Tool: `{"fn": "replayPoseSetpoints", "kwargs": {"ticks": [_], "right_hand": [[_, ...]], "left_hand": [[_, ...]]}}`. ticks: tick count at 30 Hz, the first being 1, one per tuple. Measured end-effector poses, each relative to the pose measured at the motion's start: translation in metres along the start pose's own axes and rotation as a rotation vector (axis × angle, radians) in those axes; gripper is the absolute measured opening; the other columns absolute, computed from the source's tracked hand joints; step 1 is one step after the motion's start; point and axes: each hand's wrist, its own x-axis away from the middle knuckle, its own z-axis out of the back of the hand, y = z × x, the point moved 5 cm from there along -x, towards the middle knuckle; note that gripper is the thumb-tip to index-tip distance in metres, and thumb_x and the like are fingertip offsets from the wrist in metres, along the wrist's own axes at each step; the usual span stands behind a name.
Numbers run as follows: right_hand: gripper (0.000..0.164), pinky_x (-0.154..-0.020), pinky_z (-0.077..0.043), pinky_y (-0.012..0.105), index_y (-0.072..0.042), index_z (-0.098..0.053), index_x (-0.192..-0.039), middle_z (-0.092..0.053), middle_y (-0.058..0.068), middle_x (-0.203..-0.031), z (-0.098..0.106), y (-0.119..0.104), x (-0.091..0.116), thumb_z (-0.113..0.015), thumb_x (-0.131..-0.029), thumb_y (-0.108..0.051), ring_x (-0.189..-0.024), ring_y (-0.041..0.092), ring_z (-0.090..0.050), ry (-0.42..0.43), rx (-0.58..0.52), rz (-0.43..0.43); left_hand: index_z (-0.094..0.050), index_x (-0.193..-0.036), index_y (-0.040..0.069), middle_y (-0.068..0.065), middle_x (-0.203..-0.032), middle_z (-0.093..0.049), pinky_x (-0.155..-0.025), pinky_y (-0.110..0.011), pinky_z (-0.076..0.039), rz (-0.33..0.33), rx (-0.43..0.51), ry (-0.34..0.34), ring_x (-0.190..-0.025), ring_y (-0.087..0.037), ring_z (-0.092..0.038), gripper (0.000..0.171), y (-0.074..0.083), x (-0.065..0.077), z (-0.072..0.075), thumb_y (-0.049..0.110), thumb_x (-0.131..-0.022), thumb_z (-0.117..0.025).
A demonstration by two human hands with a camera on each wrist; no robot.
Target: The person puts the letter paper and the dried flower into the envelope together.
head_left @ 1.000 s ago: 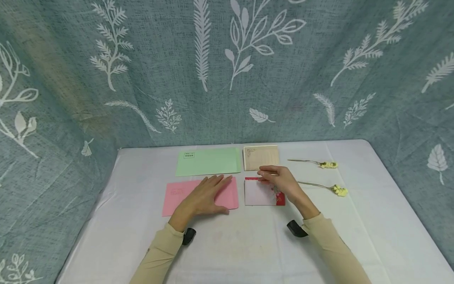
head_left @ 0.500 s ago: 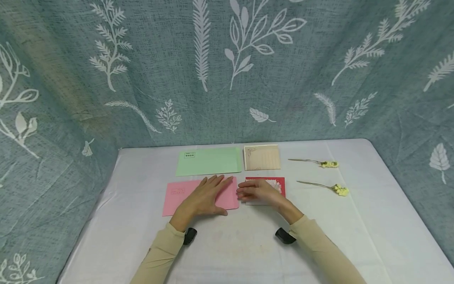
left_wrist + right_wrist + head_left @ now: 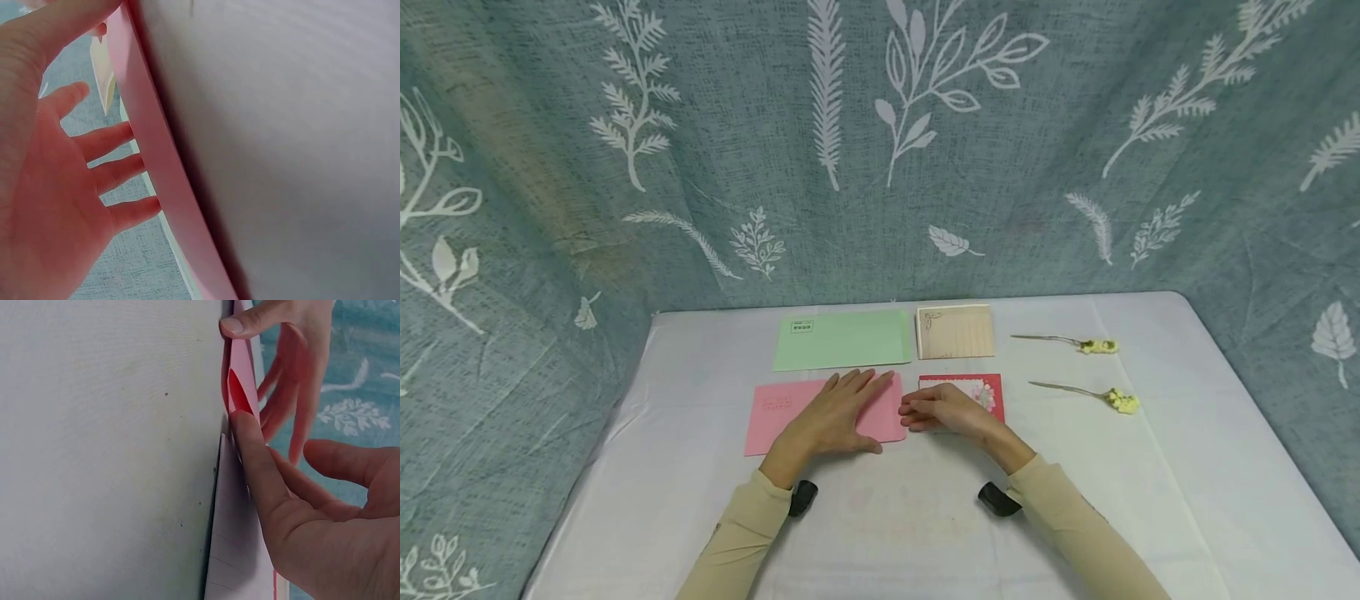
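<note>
Closest to the viewer, two beige sleeves reach in over the white table, the left sleeve from seven o'clock and the right sleeve from five. A black wrist camera shows at each cuff, one on the left and one on the right.

Farther in are the hands, well apart at the wrists, their fingertips near each other. The left hand rests with spread fingers on the pink envelope, thumb at its six o'clock edge. The right hand lies over a red flowered card, its fingertips touching the envelope's three o'clock end; I cannot tell whether they pinch it. In the right wrist view that end gapes, showing a deeper red inside, and a lined page lies under the hand.

The pink envelope lies flat, left of the table's middle, a small printed box toward its ten o'clock corner. Counting from this envelope, the card sits at three o'clock, just beside it. Farther out at three lies one yellow flower, stem toward nine; a second yellow flower lies beyond it, pointing the same way.

In the far row, a green envelope lies at twelve, and tan notepaper at two. Behind the table hangs a blue-green curtain with white leaf prints.
</note>
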Motion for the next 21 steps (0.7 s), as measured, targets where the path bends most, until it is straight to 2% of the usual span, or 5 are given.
{"fn": "replayPoseSetpoints", "kwargs": {"ticks": [7,15,21], "right_hand": [[0.036,-0.089,-0.053,0.036,0.019,-0.051,-0.128,-0.065,0.026,-0.115,-0.004,0.002,-0.003,-0.045,-0.103,-0.006,-0.099,0.023,-0.069,-0.004,-0.022,-0.008],[0.036,-0.087,-0.054,0.032,0.017,-0.054,-0.128,-0.068,0.020,-0.107,-0.011,0.002,-0.007,-0.047,-0.102,-0.007,-0.088,0.013,-0.067,-0.009,0.006,0.001],[0.036,-0.086,-0.055,0.032,0.017,-0.053,-0.128,-0.068,0.020,-0.106,-0.013,0.003,-0.008,-0.047,-0.102,-0.006,-0.087,0.013,-0.066,-0.011,0.009,0.008]], "left_hand": [[-0.028,-0.156,0.020,-0.018,-0.154,-0.035,-0.115,-0.057,-0.019,0.003,-0.018,-0.001,-0.143,-0.039,-0.028,0.100,0.001,0.000,0.000,0.048,-0.076,-0.081],[-0.029,-0.155,0.019,-0.020,-0.153,-0.035,-0.114,-0.058,-0.020,-0.010,-0.026,0.004,-0.143,-0.039,-0.027,0.095,0.004,-0.001,-0.001,0.047,-0.079,-0.079],[-0.031,-0.155,0.018,-0.020,-0.152,-0.036,-0.113,-0.059,-0.022,-0.015,-0.042,0.012,-0.142,-0.040,-0.029,0.094,0.004,-0.001,-0.002,0.047,-0.079,-0.079]]}}
